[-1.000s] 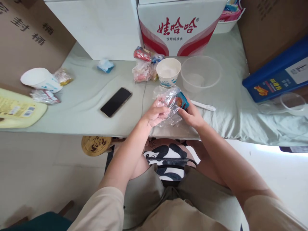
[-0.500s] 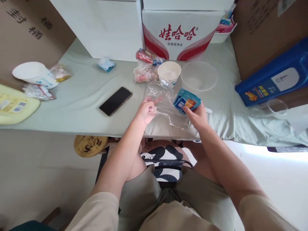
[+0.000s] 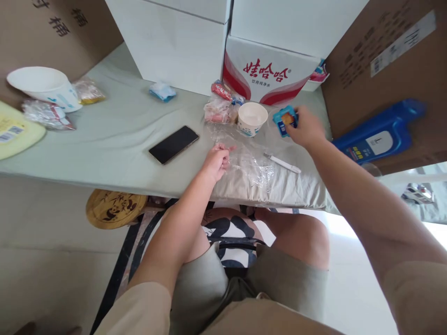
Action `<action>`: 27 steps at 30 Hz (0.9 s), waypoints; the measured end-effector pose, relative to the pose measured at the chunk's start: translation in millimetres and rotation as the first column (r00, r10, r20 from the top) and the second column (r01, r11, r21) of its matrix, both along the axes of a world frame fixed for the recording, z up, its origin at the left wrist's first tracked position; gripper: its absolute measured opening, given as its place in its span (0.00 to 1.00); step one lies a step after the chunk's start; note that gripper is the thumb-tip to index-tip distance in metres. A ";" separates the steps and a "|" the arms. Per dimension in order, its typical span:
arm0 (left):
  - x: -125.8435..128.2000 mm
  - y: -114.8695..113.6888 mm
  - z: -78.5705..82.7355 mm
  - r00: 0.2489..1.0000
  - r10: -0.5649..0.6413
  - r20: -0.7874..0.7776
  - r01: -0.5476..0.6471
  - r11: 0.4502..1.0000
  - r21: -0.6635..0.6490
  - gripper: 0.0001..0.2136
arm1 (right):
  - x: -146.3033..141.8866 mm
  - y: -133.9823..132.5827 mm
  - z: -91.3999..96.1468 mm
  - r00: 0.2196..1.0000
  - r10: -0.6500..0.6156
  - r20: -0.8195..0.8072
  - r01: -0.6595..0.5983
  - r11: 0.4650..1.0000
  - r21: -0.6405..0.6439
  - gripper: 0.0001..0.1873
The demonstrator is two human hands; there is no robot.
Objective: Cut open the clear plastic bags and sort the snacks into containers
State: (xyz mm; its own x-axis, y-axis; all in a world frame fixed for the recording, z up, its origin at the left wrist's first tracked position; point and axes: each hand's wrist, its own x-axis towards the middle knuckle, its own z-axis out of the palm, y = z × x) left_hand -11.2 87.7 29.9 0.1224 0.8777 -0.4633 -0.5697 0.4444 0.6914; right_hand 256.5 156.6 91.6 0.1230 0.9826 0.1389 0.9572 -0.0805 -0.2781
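My right hand (image 3: 306,126) is closed on several small blue snack packets (image 3: 284,122) with an orange-brown picture. It holds them over a clear round plastic tub (image 3: 274,139), which the hand and packets partly hide. My left hand (image 3: 217,161) is at the left side of a crumpled clear plastic bag (image 3: 252,165); its fingers curl at the bag's edge and the index finger points right. A thin white-handled knife (image 3: 284,164) lies right of the bag. Just behind the bag stands a white paper cup (image 3: 253,119), with wrapped snacks (image 3: 218,110) beside it.
A black phone (image 3: 173,144) lies left of my left hand. Further left are a tipped paper cup (image 3: 45,88), crinkled wrappers (image 3: 47,114) and a yellow bottle (image 3: 19,132). White cartons (image 3: 265,70) block the back. A blue bottle (image 3: 380,132) leans at the right.
My right hand has carried the blue packets away from the clear bag, right and back to the tub. The knife now shows fully. My left hand stays near the bag. The view has shifted.
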 end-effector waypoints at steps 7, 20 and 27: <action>-6.9 -6.1 -2.2 0.998 0.029 -0.052 -0.030 1.000 -0.004 0.16 | 0.4 27.7 -7.1 0.987 0.139 -0.078 -0.155 0.956 -0.250 0.13; -24.9 1.8 -12.2 0.931 0.056 -0.360 -0.054 0.998 0.015 0.13 | -18.1 -162.9 -101.7 0.844 0.530 -0.074 -0.527 0.848 0.063 0.27; -57.6 -30.8 -19.4 0.376 0.522 -0.766 0.272 0.728 0.629 0.17 | -18.7 -178.5 -117.6 0.905 0.367 -0.213 -0.330 0.925 0.190 0.18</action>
State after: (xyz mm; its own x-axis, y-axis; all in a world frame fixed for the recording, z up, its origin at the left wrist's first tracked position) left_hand -68.7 56.9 10.5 -0.1256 0.9089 0.3977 0.5192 -0.2813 0.8070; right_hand 237.8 -21.9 -26.0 -0.1757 0.9396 0.2936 0.8190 0.3050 -0.4861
